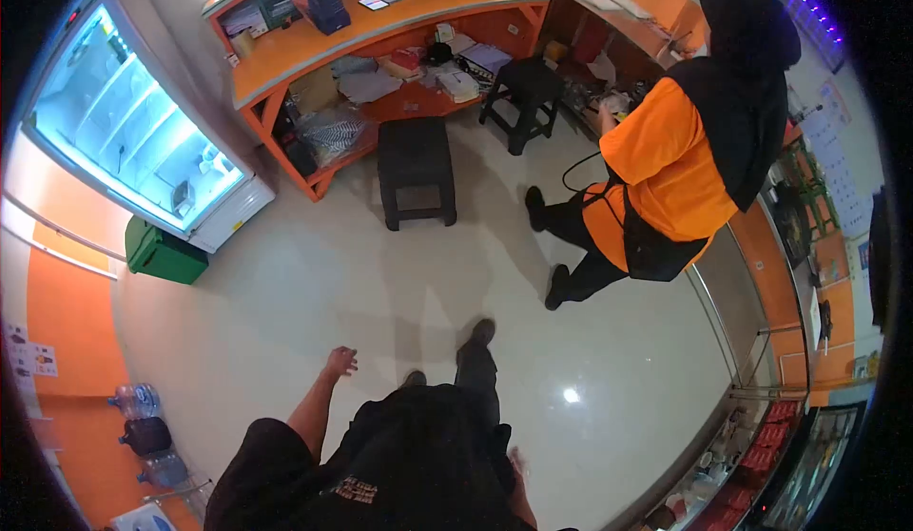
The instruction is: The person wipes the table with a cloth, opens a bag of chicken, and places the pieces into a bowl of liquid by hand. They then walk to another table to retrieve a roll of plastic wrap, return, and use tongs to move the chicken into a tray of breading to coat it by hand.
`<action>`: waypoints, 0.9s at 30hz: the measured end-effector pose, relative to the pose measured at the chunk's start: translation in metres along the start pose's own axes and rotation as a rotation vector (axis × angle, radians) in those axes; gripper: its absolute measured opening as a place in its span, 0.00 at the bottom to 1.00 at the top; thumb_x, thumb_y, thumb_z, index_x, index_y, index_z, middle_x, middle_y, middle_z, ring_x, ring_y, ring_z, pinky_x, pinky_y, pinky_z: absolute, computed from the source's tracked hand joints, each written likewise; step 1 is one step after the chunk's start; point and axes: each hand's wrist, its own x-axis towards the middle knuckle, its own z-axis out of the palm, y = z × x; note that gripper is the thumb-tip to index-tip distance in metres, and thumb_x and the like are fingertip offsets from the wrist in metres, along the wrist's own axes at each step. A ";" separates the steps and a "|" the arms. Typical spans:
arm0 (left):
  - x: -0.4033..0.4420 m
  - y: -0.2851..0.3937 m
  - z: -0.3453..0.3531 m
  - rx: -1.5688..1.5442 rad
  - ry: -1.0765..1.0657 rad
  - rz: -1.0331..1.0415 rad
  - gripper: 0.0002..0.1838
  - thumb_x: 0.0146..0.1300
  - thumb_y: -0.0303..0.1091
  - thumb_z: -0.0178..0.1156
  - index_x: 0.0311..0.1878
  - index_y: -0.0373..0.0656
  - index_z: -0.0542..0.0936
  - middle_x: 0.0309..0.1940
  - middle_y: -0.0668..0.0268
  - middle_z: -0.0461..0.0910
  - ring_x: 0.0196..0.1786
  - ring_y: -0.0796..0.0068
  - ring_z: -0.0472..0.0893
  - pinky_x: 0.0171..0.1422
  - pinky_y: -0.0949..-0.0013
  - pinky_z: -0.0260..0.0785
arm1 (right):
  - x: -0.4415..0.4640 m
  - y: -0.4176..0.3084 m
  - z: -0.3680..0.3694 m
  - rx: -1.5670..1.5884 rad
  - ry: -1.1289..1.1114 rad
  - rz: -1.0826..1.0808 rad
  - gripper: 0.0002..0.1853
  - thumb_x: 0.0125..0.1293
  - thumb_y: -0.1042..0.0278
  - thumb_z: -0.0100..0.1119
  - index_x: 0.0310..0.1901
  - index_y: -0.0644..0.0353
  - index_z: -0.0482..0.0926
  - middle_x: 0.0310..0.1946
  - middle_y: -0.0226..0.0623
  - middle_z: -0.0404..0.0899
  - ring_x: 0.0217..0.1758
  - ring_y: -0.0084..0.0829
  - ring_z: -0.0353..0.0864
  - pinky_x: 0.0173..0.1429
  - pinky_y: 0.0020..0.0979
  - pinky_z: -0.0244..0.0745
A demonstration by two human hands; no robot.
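Observation:
My left hand (342, 362) hangs out in front of my body over the pale tiled floor (285, 312). Its fingers are loosely bent and a little apart, with nothing in them. Low at my right side, my right hand (517, 463) shows only in part beside my black shirt (399, 455); its fingers are blurred and mostly hidden. Neither hand touches any furniture. My dark shoes (483, 331) are on the floor, one foot ahead of the other.
Ahead stand a black stool (416, 165), a second stool (523, 94) and an orange counter (380, 32). A lit fridge (133, 122) and green bin (164, 251) are left. A person in orange (666, 151) stands right. Water bottles (138, 400) line the left wall.

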 end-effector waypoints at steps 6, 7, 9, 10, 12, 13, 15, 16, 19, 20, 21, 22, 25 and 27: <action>0.060 0.090 0.053 -0.077 0.004 -0.100 0.18 0.61 0.43 0.54 0.52 0.46 0.69 0.36 0.55 0.77 0.36 0.52 0.79 0.47 0.41 0.66 | 0.089 -0.080 -0.016 -0.022 -0.015 0.025 0.32 0.62 0.37 0.46 0.49 0.62 0.71 0.29 0.37 0.77 0.26 0.33 0.75 0.32 0.35 0.72; 0.064 0.105 0.065 -0.113 0.049 -0.148 0.19 0.61 0.43 0.54 0.52 0.46 0.69 0.36 0.55 0.77 0.37 0.51 0.78 0.49 0.39 0.65 | 0.109 -0.104 -0.016 -0.020 -0.021 0.025 0.32 0.62 0.36 0.46 0.50 0.62 0.71 0.30 0.37 0.77 0.27 0.33 0.75 0.32 0.36 0.72; 0.047 0.144 0.098 0.019 0.002 -0.162 0.19 0.61 0.44 0.55 0.51 0.44 0.71 0.35 0.56 0.77 0.37 0.55 0.79 0.43 0.47 0.70 | 0.156 -0.156 -0.019 -0.002 -0.038 0.032 0.34 0.62 0.35 0.45 0.51 0.62 0.71 0.30 0.37 0.77 0.28 0.34 0.75 0.34 0.36 0.72; 0.039 0.160 0.112 0.103 -0.029 -0.116 0.19 0.61 0.45 0.54 0.50 0.43 0.71 0.36 0.56 0.77 0.38 0.57 0.79 0.40 0.50 0.72 | 0.181 -0.179 -0.019 0.012 -0.046 0.037 0.34 0.62 0.35 0.44 0.52 0.62 0.70 0.31 0.37 0.78 0.29 0.34 0.76 0.34 0.37 0.72; 0.034 0.174 0.135 0.057 0.016 -0.140 0.18 0.61 0.45 0.53 0.49 0.43 0.72 0.36 0.56 0.78 0.39 0.59 0.79 0.38 0.53 0.73 | 0.227 -0.237 -0.014 0.048 -0.073 0.077 0.35 0.62 0.34 0.43 0.53 0.63 0.70 0.32 0.38 0.78 0.30 0.34 0.76 0.36 0.37 0.72; 0.037 0.183 0.148 0.002 0.054 -0.134 0.18 0.61 0.45 0.53 0.48 0.42 0.73 0.36 0.57 0.78 0.41 0.61 0.79 0.36 0.56 0.74 | 0.249 -0.273 -0.011 0.074 -0.084 0.084 0.36 0.61 0.33 0.43 0.54 0.63 0.69 0.32 0.38 0.78 0.31 0.34 0.76 0.36 0.38 0.72; 0.043 0.198 0.170 0.095 0.045 -0.160 0.18 0.61 0.45 0.52 0.48 0.43 0.74 0.37 0.57 0.78 0.41 0.62 0.79 0.38 0.55 0.73 | 0.280 -0.354 -0.009 0.093 -0.094 0.063 0.37 0.61 0.33 0.42 0.54 0.63 0.69 0.32 0.38 0.78 0.31 0.34 0.76 0.37 0.38 0.72; 0.046 0.199 0.176 0.205 0.039 -0.188 0.18 0.62 0.45 0.52 0.47 0.43 0.74 0.37 0.58 0.78 0.42 0.62 0.79 0.40 0.55 0.73 | 0.289 -0.396 -0.005 0.095 -0.058 0.027 0.37 0.61 0.33 0.42 0.55 0.62 0.69 0.32 0.38 0.78 0.28 0.33 0.75 0.34 0.36 0.72; 0.098 0.162 0.176 0.366 -0.242 0.098 0.17 0.62 0.45 0.51 0.47 0.44 0.75 0.36 0.60 0.78 0.39 0.63 0.78 0.42 0.53 0.72 | 0.314 -0.475 0.019 0.092 0.002 -0.017 0.36 0.61 0.32 0.42 0.53 0.61 0.69 0.29 0.37 0.76 0.24 0.29 0.73 0.29 0.32 0.70; 0.096 0.188 0.184 0.282 -0.166 -0.034 0.17 0.62 0.45 0.51 0.47 0.44 0.74 0.37 0.60 0.78 0.38 0.63 0.78 0.42 0.53 0.71 | 0.325 -0.495 0.024 0.095 0.037 -0.021 0.35 0.61 0.32 0.43 0.52 0.60 0.70 0.27 0.35 0.75 0.22 0.27 0.72 0.27 0.31 0.69; 0.093 0.210 0.194 0.198 -0.095 -0.165 0.18 0.61 0.46 0.51 0.48 0.43 0.73 0.37 0.60 0.77 0.38 0.63 0.78 0.43 0.53 0.71 | 0.337 -0.503 0.029 0.092 0.055 -0.017 0.34 0.61 0.32 0.43 0.49 0.60 0.72 0.23 0.33 0.73 0.21 0.26 0.71 0.25 0.30 0.68; 0.090 0.238 0.203 0.115 -0.028 -0.296 0.18 0.61 0.46 0.52 0.48 0.43 0.72 0.38 0.59 0.77 0.38 0.62 0.78 0.43 0.53 0.71 | 0.361 -0.504 0.028 0.078 -0.006 0.028 0.34 0.59 0.31 0.43 0.48 0.58 0.72 0.22 0.33 0.73 0.20 0.26 0.70 0.23 0.30 0.67; 0.131 0.287 0.220 -0.024 0.032 -0.367 0.19 0.61 0.46 0.52 0.50 0.43 0.71 0.39 0.58 0.77 0.38 0.61 0.78 0.44 0.53 0.70 | 0.391 -0.505 0.035 -0.053 -0.046 0.076 0.36 0.57 0.30 0.47 0.50 0.59 0.71 0.26 0.33 0.74 0.23 0.30 0.73 0.24 0.34 0.70; 0.179 0.293 0.223 -0.111 0.038 -0.286 0.18 0.61 0.45 0.52 0.48 0.44 0.72 0.40 0.59 0.77 0.40 0.60 0.77 0.43 0.51 0.70 | 0.374 -0.517 0.046 -0.001 -0.037 -0.061 0.33 0.61 0.35 0.47 0.46 0.65 0.73 0.28 0.31 0.75 0.24 0.28 0.72 0.27 0.30 0.70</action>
